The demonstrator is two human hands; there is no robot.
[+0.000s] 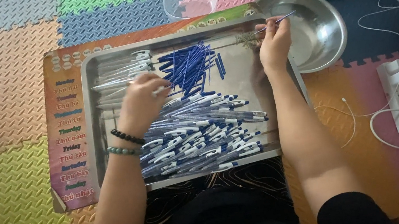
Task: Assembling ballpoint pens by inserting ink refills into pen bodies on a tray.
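Left hand [142, 102]: I see it closed on a white pen part, over the steel tray [97, 142]
Right hand [275, 44]: pinches a thin refill [275, 22] at the tray's far corner
Done: many assembled pens [203, 137] heaped near me
Left: blue refills [188, 67], clear barrels [118, 71] remain

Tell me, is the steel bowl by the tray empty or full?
Looks empty: the steel bowl shows bare shiny metal inside, though the right hand covers its left edge.
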